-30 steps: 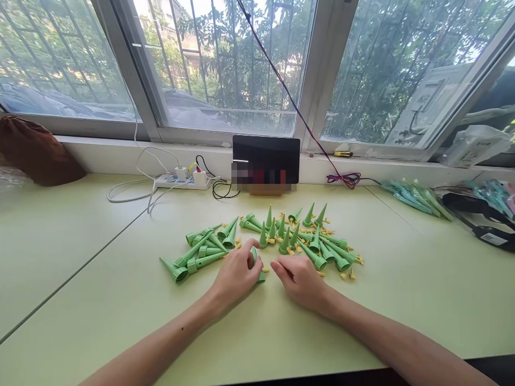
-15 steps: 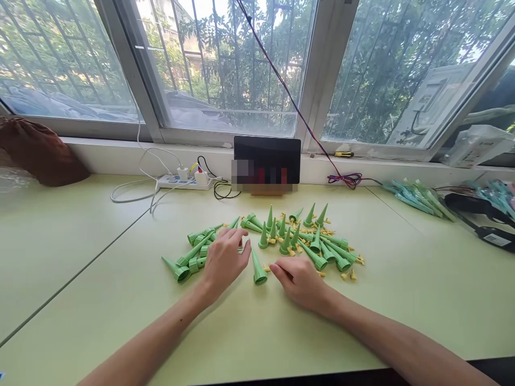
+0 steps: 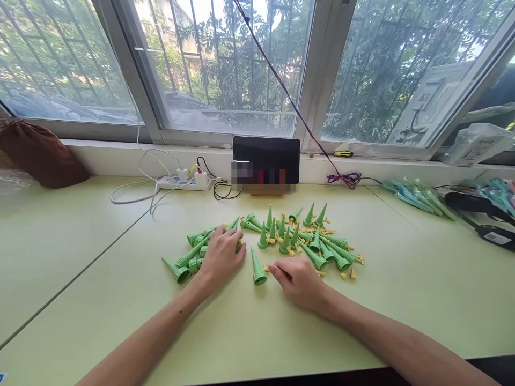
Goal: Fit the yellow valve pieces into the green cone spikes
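Note:
My left hand (image 3: 223, 252) rests over the left pile of green plant watering spikes (image 3: 197, 249), fingers curved down and thumb apart. Bits of green and yellow show between thumb and forefinger; the fingertips are partly hidden. Between my hands one green spike (image 3: 258, 269) lies with its hollow base facing me. A small yellow valve (image 3: 266, 268) sticks out at its right side and reaches the fingertips of my right hand (image 3: 300, 279), which is closed in a pinch on it. Behind, several green spikes (image 3: 285, 241) stand upright with yellow valves at their bases.
More green spikes (image 3: 340, 261) and loose yellow valves (image 3: 353, 274) lie to the right. A dark tablet (image 3: 267, 155) stands at the back by the window. A white power strip (image 3: 185, 183) with cables, bagged parts (image 3: 418, 198) and a brown bag (image 3: 44, 153) line the back.
My left hand has moved slightly left, away from the single spike and onto the left pile. My right hand and the single spike stay in nearly the same place.

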Demonstrator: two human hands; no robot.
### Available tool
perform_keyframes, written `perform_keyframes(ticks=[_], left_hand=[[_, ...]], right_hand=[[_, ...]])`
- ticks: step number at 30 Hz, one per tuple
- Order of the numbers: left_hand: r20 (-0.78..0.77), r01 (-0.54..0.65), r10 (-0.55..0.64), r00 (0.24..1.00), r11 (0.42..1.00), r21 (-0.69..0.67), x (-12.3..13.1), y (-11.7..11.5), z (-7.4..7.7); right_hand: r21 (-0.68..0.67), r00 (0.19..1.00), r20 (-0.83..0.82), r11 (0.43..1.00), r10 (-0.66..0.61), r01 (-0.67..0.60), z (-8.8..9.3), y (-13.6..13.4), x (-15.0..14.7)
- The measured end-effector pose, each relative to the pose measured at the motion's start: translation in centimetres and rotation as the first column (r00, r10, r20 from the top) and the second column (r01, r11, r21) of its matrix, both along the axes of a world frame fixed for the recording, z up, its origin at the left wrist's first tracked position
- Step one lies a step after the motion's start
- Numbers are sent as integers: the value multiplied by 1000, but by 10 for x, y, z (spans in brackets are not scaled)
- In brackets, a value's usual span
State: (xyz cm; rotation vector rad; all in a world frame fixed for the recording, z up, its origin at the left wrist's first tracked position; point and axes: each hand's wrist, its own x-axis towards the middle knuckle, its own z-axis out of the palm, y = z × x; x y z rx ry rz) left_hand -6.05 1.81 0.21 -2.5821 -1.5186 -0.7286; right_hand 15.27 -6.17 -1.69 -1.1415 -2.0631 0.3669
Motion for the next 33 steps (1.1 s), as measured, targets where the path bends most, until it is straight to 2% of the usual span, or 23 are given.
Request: perform_keyframes(ticks=[6, 15, 26, 33], left_hand=[[-6, 43, -43, 999, 999, -15, 2, -1, 1], [35, 154, -154, 987, 988, 22, 5, -2, 1], [-19, 122, -121, 992, 992, 21, 7, -3, -3], [149, 178, -202, 968, 971, 161, 13, -8, -1]], right_hand=[[27, 1000, 26, 1000, -9, 8, -1, 0, 0], [-5, 1000, 26, 1000, -3, 3, -2, 0, 0], [-3, 1000, 19, 1000, 5, -4, -2, 2, 0], [10, 1000, 27, 1000, -8, 8, -1, 1, 0]])
